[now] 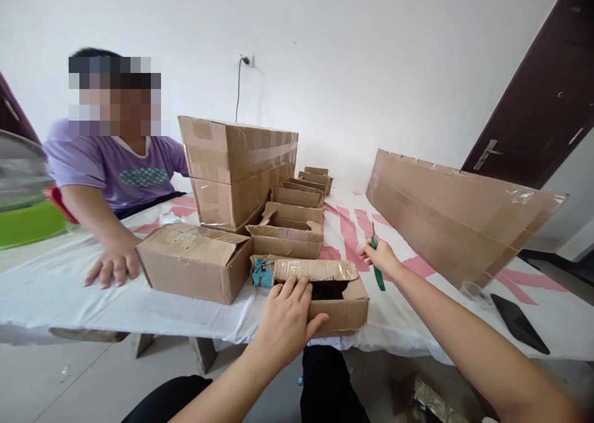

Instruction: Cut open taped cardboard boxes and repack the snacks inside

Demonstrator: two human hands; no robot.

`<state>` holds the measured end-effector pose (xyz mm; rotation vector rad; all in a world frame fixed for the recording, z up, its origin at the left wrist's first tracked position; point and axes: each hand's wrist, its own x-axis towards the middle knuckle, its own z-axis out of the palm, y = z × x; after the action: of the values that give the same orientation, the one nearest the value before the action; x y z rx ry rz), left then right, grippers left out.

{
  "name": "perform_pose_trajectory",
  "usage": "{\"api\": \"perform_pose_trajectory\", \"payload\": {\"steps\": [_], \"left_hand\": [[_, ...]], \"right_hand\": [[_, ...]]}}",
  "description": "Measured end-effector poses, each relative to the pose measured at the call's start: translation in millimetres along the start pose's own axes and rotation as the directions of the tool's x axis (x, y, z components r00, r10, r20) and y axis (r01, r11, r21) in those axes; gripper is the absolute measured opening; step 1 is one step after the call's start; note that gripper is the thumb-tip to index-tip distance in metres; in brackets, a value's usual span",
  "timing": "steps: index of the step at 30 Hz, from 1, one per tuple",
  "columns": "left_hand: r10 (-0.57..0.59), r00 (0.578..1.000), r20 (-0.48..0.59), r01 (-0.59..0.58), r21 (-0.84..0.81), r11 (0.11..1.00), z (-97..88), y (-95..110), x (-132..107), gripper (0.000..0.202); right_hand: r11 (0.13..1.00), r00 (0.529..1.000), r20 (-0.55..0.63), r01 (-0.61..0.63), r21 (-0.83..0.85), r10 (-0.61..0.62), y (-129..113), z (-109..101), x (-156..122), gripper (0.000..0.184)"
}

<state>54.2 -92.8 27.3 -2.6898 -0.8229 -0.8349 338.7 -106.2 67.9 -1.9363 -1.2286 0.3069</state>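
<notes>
My left hand (288,315) lies on the near side of a small open cardboard box (346,305) at the table's front edge, fingers over its flap and thumb on its front wall. A teal packet (263,271) shows at the box's left end. To the right of the box, my right hand (381,256) is closed round a thin green tool (377,265) that points down toward the table.
A row of small open boxes (297,216) runs back along the white-and-red covered table (417,311). A closed box (195,262) and two stacked large boxes (236,169) stand left. Another person's hand (114,265) rests on the table. A flat cardboard sheet (455,216) leans right; a black phone (520,324) lies nearby.
</notes>
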Motion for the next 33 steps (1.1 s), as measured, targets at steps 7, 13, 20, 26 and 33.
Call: {"api": "perform_pose_trajectory", "payload": {"steps": [7,13,20,26,33], "left_hand": [[0.048,0.999,-0.019,-0.048,-0.008,0.999,2.5,-3,-2,0.050],[0.074,0.997,0.002,-0.074,0.032,0.997,2.3,-4,0,0.052],[0.071,0.997,0.013,-0.071,0.052,0.996,-0.4,-3,0,0.053],[0.068,0.998,0.008,-0.068,0.025,0.997,0.8,-4,-2,0.053],[0.064,0.998,0.008,-0.064,-0.003,0.998,0.7,-5,-1,0.052]], "right_hand": [[0.963,0.998,-0.031,0.044,-0.265,-0.054,69,-83,-67,0.015],[0.885,0.996,-0.076,-0.075,-0.459,0.045,144,-122,-138,0.011],[0.856,0.996,-0.079,-0.009,-0.517,-0.037,166,-83,-173,0.016],[0.853,0.991,0.007,0.116,-0.510,-0.131,165,-49,-192,0.017],[0.891,0.986,0.044,0.166,-0.422,-0.163,171,-46,-207,0.018]]}}
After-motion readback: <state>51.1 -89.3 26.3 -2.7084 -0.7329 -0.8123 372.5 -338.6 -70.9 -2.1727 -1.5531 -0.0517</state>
